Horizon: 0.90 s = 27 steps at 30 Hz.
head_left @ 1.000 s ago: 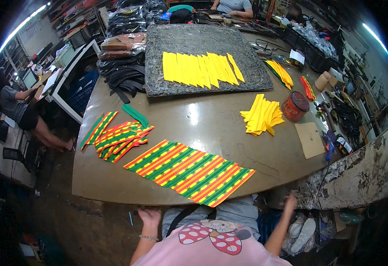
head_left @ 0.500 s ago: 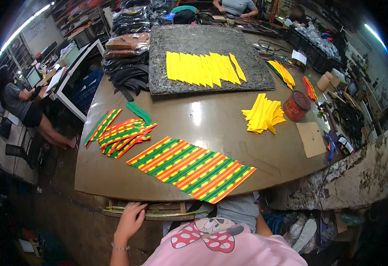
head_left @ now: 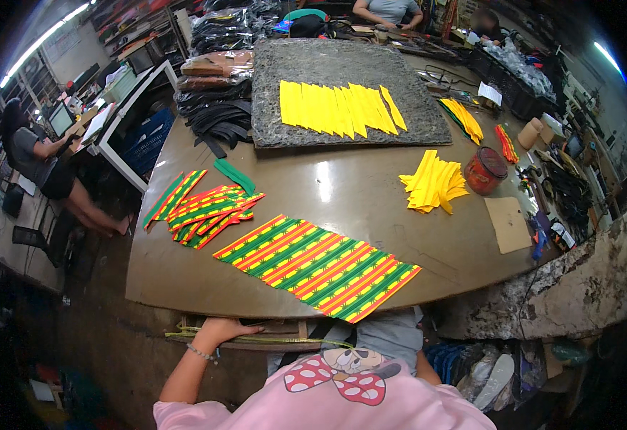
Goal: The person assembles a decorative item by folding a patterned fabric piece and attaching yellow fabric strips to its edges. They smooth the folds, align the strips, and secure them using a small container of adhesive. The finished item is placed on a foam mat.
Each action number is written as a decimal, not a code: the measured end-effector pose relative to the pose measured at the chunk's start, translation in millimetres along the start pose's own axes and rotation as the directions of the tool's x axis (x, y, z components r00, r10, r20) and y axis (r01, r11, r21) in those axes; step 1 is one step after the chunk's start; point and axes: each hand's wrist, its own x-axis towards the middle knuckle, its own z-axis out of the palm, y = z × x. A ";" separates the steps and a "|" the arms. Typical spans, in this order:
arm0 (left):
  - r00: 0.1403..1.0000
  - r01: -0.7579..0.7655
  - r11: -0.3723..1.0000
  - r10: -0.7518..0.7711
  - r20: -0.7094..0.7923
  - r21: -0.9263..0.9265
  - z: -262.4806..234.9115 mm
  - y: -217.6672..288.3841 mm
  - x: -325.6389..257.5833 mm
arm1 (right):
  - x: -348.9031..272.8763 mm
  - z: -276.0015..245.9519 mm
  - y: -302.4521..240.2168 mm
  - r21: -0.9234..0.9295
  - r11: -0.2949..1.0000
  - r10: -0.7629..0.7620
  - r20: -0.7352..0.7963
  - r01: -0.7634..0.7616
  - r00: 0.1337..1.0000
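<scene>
My left hand (head_left: pixel 224 330) is at the table's near edge, beside a wooden drawer-like frame (head_left: pixel 285 345) under the tabletop. Its thumb points right; the other fingers are hidden beneath the edge, so I cannot see whether they grip anything. Only a bit of my right forearm shows at my side, with that hand out of view. Just beyond the edge lies a row of striped strips (head_left: pixel 321 266) in green, red and yellow, set side by side. A loose heap of matching strips (head_left: pixel 209 211) lies to the left, with a plain green strip (head_left: pixel 234 176) behind it.
A dark rough board (head_left: pixel 356 64) at the back bears a row of yellow strips (head_left: pixel 335 110). On the right are a yellow strip pile (head_left: pixel 433 182), a red can (head_left: pixel 485 170) and a beige card (head_left: pixel 509 225). Other people sit farther off, left and back.
My left hand has moved up against the table's underside, its fingers passing out of sight under the edge. The whole view has shifted slightly; the strips lie as before.
</scene>
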 end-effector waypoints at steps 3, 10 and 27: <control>0.998 0.062 0.998 -0.062 0.004 0.026 3.8 -6.4 0.8 | -1.0 0.6 2.3 -0.001 1.000 0.000 -0.006 0.000 1.000; 0.994 0.093 0.993 -0.088 -0.058 0.075 2.0 -17.5 -5.0 | -2.7 5.8 -5.8 0.006 1.000 -0.026 0.006 0.026 1.000; 0.995 0.048 0.993 -0.037 -0.098 0.107 -1.8 -20.1 -5.6 | -9.9 -9.0 18.0 -0.020 1.000 -0.023 -0.030 0.022 0.999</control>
